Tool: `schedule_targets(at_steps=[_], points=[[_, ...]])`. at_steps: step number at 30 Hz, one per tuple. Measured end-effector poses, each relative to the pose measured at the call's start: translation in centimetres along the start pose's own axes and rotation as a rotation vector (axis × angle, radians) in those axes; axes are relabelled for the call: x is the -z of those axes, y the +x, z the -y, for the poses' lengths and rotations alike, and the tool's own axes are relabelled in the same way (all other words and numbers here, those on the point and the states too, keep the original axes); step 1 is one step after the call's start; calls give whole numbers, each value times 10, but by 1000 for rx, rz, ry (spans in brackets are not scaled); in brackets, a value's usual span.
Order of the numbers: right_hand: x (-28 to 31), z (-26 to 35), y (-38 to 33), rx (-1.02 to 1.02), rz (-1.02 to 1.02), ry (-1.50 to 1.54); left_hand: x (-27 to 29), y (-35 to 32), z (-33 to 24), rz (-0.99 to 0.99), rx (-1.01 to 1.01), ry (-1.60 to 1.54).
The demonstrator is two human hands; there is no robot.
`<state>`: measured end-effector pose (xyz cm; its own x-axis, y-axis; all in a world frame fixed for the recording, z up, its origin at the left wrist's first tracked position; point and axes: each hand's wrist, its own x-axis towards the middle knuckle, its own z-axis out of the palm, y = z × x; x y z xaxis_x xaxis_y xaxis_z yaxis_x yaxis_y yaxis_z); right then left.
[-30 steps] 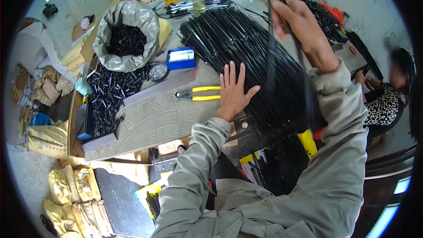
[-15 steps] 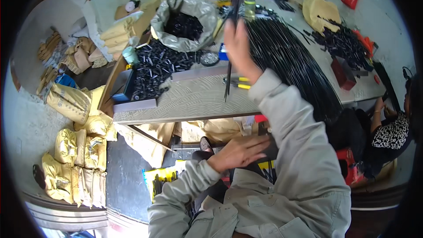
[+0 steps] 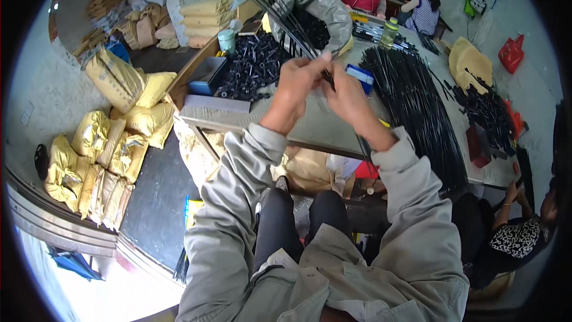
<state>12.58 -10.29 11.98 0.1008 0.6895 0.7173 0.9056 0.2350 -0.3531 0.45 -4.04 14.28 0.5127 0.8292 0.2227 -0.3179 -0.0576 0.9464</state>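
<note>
Both hands, left hand (image 3: 298,80) and right hand (image 3: 345,92), pinching thin black rods (image 3: 280,15); grey sack (image 3: 325,6) behind, rod pile (image 3: 417,101) alongside

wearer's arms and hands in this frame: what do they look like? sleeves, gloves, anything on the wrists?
Both arms wear long, loose grey-green jacket sleeves with plain cuffs ending at the wrists. The left hand and right hand are bare: no gloves. No watch, ring or band shows. No markings are visible on the sleeves.

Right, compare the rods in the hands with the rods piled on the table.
The held rods are a few, lifted and slanting up to the left; the table rods are a big pile lying flat. The held ones are gripped by the left hand and right hand; the pile is untouched. Both are thin, long and black.
</note>
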Motion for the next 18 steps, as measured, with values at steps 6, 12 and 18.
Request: schedule_targets(at_steps=[6, 12, 18], points=[[2, 46, -82, -471, 148, 759, 3, -1, 19, 21, 152, -357], [10, 44, -89, -619, 179, 1312, -5, -27, 3, 191, 111, -550], [11, 43, -81, -510, 41, 1169, -4, -38, -3, 299, 148, -373]])
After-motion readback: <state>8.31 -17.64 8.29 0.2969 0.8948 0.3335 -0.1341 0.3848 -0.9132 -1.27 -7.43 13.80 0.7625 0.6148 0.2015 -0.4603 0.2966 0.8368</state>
